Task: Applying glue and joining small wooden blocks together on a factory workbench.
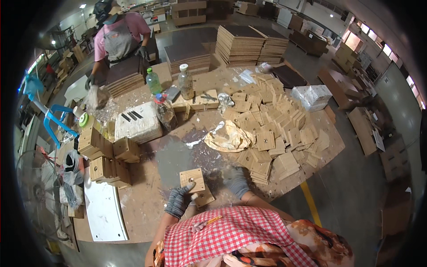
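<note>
My left hand (179, 201), in a grey knit glove with bare fingertips, grips a small square wooden plate (192, 177) with a hole in the middle and small holes at the corners. A second wooden plate (205, 196) lies partly under it, close to the table's near edge. My right hand (236, 181), gloved the same way, is over the table to the right of these plates, beside the pile of loose square plates (266, 139). Its fingers are smeared by motion, so I cannot make out whether anything is in them.
Stacked wooden plates (101, 169) and a white panel (105, 212) occupy the table's left side. Beyond are a wrapped block (138, 123), several bottles (153, 81) and a crumpled yellowish cloth (230, 137). Across the table a person (119, 42) works beside stacked boards (251, 46).
</note>
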Tool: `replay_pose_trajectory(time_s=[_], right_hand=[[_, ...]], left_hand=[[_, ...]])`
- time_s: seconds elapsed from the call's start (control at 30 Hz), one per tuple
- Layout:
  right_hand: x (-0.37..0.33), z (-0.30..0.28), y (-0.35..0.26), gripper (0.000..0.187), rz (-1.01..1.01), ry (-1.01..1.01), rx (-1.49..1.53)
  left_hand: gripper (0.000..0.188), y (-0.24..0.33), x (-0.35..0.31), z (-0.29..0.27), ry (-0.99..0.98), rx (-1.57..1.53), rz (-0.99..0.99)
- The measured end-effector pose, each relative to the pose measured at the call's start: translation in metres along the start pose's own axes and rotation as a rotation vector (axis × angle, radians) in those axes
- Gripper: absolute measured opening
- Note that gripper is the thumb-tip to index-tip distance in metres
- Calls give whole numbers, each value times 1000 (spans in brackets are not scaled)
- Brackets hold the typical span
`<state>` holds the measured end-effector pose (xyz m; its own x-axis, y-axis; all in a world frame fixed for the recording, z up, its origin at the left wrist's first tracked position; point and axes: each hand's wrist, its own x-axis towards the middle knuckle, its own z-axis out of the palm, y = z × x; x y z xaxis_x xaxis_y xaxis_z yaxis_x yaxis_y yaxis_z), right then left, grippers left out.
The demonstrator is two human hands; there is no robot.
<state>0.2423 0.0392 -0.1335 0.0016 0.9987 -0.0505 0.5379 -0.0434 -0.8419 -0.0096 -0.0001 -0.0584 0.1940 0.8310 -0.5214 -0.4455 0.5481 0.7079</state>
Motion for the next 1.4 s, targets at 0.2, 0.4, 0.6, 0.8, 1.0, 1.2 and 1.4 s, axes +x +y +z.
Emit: replay_pose_trajectory(time_s=[0.2,0.4,0.6,0.8,1.0,1.2,1.4], right_hand=[[-4,-45,-46,20,383,-79,1232],[-5,-40,-83,40,106,-189,940],[-2,-46,-98,32,179,-298,1129],[3,-27,-86,36,185,-390,1350],[11,-23,0,36,-283,-227,187],[-13,-69,-153,40,-244,-222,522],[-20,-69,-112,36,-814,-100,13]], left_hand=[[40,19,-19,11,104,293,133],[43,15,-13,19,-33,-78,208],[47,47,-31,51,-111,-279,169],[45,47,-39,50,28,155,354],[47,56,-42,63,68,272,373],[49,52,-46,58,-38,489,593],[55,57,-54,54,-254,457,211]])
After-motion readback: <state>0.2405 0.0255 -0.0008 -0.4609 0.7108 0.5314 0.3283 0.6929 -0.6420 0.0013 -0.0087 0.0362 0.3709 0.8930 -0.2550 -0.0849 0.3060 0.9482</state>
